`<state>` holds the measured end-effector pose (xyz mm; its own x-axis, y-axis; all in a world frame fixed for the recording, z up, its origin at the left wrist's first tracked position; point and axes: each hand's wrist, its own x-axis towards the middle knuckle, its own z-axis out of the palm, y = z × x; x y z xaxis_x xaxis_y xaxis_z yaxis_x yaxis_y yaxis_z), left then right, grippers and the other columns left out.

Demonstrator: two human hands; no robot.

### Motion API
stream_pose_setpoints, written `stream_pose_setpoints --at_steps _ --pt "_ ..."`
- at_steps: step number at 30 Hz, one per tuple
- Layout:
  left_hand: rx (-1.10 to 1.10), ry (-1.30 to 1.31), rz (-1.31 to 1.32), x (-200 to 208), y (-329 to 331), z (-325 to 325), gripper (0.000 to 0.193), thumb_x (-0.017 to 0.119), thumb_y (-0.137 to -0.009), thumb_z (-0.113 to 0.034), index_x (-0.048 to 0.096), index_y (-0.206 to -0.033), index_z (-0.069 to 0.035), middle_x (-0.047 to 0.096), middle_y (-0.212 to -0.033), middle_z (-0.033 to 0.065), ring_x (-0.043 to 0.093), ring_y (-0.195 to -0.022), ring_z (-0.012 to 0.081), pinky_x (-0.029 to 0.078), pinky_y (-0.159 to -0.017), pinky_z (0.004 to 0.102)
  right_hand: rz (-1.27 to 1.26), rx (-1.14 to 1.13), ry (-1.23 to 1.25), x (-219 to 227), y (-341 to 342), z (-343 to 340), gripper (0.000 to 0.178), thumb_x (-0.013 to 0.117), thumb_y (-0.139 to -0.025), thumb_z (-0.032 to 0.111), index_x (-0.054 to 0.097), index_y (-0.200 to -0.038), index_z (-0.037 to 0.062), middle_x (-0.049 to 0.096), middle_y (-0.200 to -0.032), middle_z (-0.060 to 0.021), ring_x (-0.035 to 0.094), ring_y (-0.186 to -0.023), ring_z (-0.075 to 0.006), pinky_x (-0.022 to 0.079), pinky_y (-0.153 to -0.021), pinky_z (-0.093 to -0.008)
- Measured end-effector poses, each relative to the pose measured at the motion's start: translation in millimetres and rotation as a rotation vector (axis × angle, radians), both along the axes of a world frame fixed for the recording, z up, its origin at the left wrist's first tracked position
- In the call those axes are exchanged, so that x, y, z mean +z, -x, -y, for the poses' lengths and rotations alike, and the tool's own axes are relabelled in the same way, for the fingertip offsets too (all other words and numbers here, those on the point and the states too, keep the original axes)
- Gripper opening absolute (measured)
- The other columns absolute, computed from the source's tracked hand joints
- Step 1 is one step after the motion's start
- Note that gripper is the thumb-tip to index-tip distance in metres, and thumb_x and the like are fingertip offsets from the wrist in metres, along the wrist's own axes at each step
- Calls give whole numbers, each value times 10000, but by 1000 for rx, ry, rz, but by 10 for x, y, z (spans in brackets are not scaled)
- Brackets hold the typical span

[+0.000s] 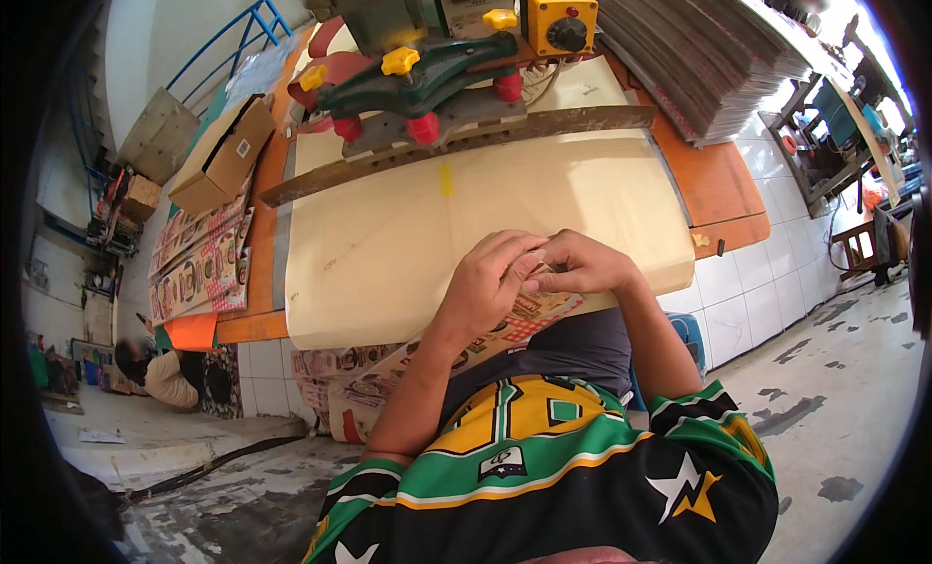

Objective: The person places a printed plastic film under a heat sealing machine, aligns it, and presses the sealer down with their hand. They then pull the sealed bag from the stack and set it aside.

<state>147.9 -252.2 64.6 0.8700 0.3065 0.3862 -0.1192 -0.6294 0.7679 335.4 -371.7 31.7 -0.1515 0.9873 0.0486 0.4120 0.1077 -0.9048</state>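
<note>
At frame centre, a printed red-checked plastic sheet is pinched between the closed fingers of the left hand and right hand, at the near edge of the cream-covered bench. A green sealing machine is seen at upper centre.

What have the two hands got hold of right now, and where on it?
Both the left hand and right hand pinch the top edge of a printed packaging sheet; the exact fingertip grip is hidden.

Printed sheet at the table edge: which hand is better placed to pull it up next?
Probably the left hand: its fingers curl over the printed sheet at the cream table edge. The right hand only meets it fingertip to fingertip; grip unclear.
</note>
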Motion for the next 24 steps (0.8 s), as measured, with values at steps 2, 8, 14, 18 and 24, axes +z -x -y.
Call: stream_pose_setpoints --at_steps 2,8,14,18,24 --pt "-6 7 14 -11 -4 19 264 605 -1023 -155 687 -1207 16 708 -1162 181 684 -1063 333 534 -927 401 -33 -13 -34 -36 12 -2 319 750 -956 332 740 -968 14 609 -684 -120 500 -609 -158 406 -578 -342" --pt "86 -123 104 -100 0 119 230 593 -1023 -131 712 -1185 -20 735 -1118 169 700 -1026 337 545 -878 402 -85 -24 -84 10 63 0 356 753 -950 336 709 -880 -10 586 -666 -131 510 -607 -169 401 -570 -353" --pt "238 -97 140 -122 -4 181 193 592 -1020 -126 747 -1067 -21 758 -966 145 725 -878 327 548 -782 385 88 -62 -184 -16 125 -5 305 738 -956 265 664 -897 -25 598 -725 -166 536 -644 -216 430 -596 -368" --pt "254 -116 150 -80 9 157 198 591 -1021 -128 753 -1040 -16 757 -927 143 727 -851 316 550 -765 381 112 -113 -193 -73 193 -20 337 669 -1000 317 665 -1036 -18 647 -798 -227 608 -694 -330 479 -668 -416" --pt "261 189 188 -101 121 171 224 570 -1039 -128 743 -1028 13 774 -956 134 747 -848 255 567 -771 350 -113 -160 -86 190 470 -20 327 623 -1028 288 660 -1033 -37 669 -824 -222 610 -702 -326 485 -689 -416"
